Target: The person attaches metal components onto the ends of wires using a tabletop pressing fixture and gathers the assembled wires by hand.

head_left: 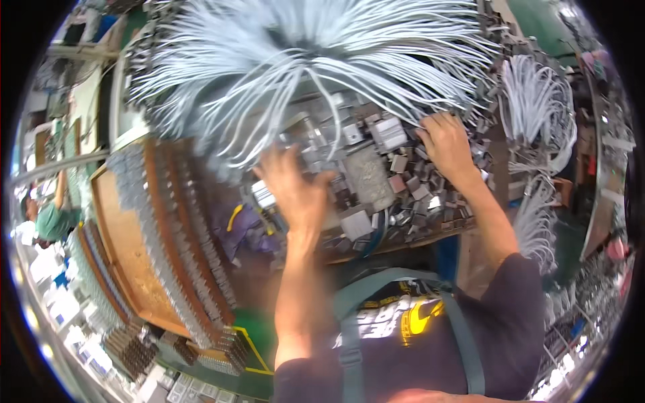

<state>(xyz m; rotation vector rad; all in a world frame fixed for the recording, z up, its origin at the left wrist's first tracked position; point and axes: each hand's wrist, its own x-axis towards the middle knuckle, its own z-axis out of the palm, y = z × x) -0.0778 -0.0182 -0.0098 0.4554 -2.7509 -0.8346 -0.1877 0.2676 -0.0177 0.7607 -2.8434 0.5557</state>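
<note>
The head view is looking from the person's head, through the left of two fisheye cameras worn side by side, and is facing steeply down past the dark shirt onto the workbench. The lens is sitting close above the body, with the shirt filling the lower middle, the left hand and right hand showing near the centre, and the white cables running out at the top edge. Its wide angle is taking in the surrounding room, the wooden trays at left bending toward the dark rim
</note>
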